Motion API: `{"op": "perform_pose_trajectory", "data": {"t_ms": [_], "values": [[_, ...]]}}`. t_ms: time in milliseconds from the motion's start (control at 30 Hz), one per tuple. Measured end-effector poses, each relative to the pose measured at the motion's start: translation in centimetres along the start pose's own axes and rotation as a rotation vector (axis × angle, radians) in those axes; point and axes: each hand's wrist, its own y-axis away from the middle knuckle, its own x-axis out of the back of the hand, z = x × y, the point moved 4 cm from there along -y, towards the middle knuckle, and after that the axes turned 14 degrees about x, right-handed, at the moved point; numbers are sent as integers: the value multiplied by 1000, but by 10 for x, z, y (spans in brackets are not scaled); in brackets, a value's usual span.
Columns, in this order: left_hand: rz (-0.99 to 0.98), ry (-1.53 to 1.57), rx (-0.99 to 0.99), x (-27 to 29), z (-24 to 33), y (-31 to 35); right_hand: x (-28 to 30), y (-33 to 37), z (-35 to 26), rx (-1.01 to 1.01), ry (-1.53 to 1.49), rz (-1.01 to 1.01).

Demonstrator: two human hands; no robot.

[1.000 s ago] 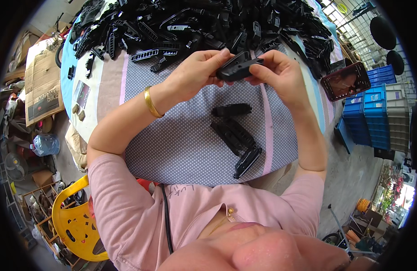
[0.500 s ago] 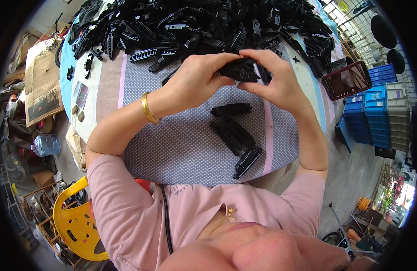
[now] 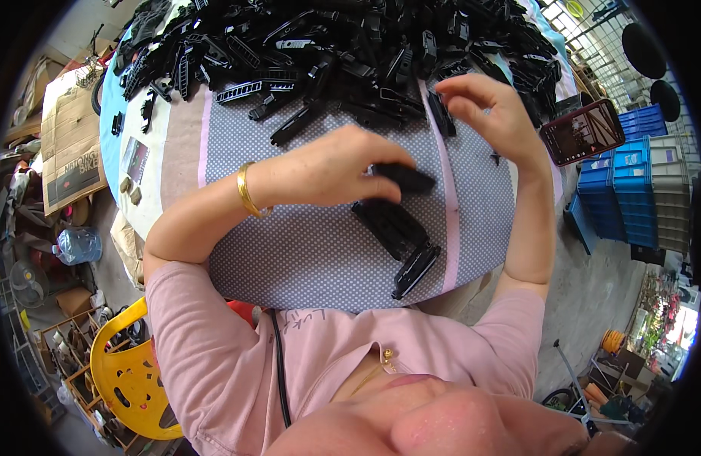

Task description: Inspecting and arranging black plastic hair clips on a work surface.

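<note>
A dark black plastic part [image 3: 403,178] is held between the thumb and fingers of my left hand [image 3: 339,167], low over the middle of the table. Just nearer to me, two more black parts lie on the cloth: a long hollow one [image 3: 388,226] and a narrow one with a shiny edge [image 3: 416,271]. My right hand [image 3: 493,114] is farther out to the right, thumb and forefinger apart. Its fingertips are beside a slim black part [image 3: 441,115] at the near edge of the pile; whether they touch it I cannot tell.
A large heap of black plastic parts [image 3: 327,49] covers the far side of the table. The dotted cloth [image 3: 289,251] has pink stripes. A phone [image 3: 583,133] stands at the right edge, with blue crates [image 3: 628,190] beyond. A yellow chair [image 3: 130,380] is at the left.
Both hands had been around one black part. My left hand has brought it nearer to me; my right hand has let go and moved right, toward the pile's edge.
</note>
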Motion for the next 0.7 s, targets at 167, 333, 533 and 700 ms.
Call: {"op": "perform_pose_trajectory", "data": {"t_ms": [167,333,533,700], "values": [[157,-114,-160,5,-2,-5,4,1,6,-89,893,-58],[680,-611,-63,15,-28,-13,-12,6,12,-53,1058,-108],[670,-756,-169,3,-18,-10,-13,3,3,-33,909,-75],[702,-509,-162,11,-18,-9,-12,0,-5,1,217,54]]}}
